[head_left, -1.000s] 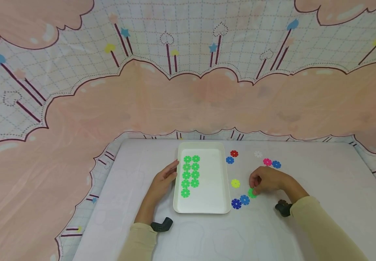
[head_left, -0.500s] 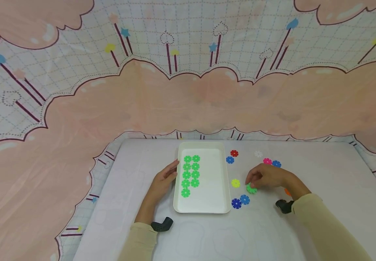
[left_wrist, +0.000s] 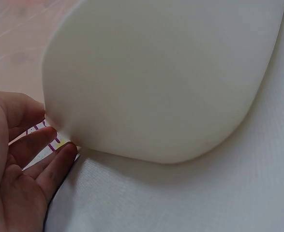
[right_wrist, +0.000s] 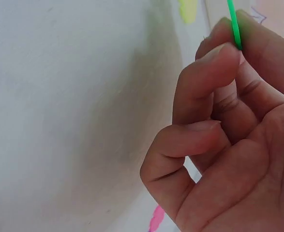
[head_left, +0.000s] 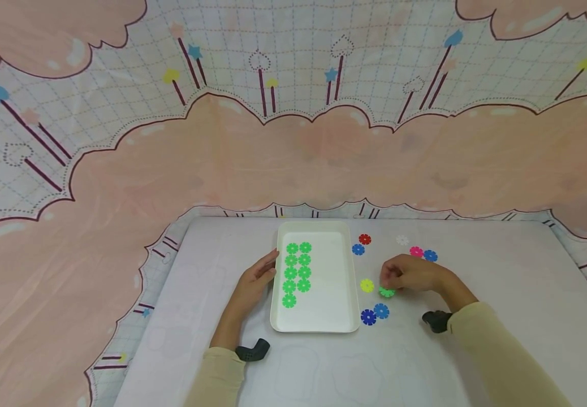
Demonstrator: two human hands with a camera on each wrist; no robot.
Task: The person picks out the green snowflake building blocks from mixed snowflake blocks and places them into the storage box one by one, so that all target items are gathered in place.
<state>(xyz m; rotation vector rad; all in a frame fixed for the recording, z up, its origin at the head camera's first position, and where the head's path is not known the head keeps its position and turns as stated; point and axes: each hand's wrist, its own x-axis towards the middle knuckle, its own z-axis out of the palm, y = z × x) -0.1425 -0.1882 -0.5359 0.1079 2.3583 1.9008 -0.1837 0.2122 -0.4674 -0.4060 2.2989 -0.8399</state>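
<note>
My right hand (head_left: pixel 413 273) pinches a green snowflake disc (head_left: pixel 387 293) between thumb and fingertips, just right of the tray. Edge-on in the right wrist view, the green disc looks like a thin strip, and the other fingers curl towards the palm. Fingertips of my left hand (head_left: pixel 255 282) touch the left side of a white tray (head_left: pixel 331 282), fingers fairly straight. In the left wrist view these fingers meet the tray's outer wall (left_wrist: pixel 156 96). Green snowflake discs (head_left: pixel 290 272) lie in two columns along the tray's left part.
Loose discs lie right of the tray: yellow (head_left: pixel 367 285), light blue (head_left: pixel 382 311), dark blue (head_left: pixel 368 317), red (head_left: pixel 365 239) and another blue (head_left: pixel 358 249). Farther right are white (head_left: pixel 402 240), pink (head_left: pixel 416 252) and blue (head_left: pixel 430 256) ones. A patterned cloth hangs behind the table.
The right hand has lifted the green disc away from the blue ones and shifted slightly left with it. An orange disc, glimpsed by the right wrist earlier, is hidden now. The left hand keeps still.
</note>
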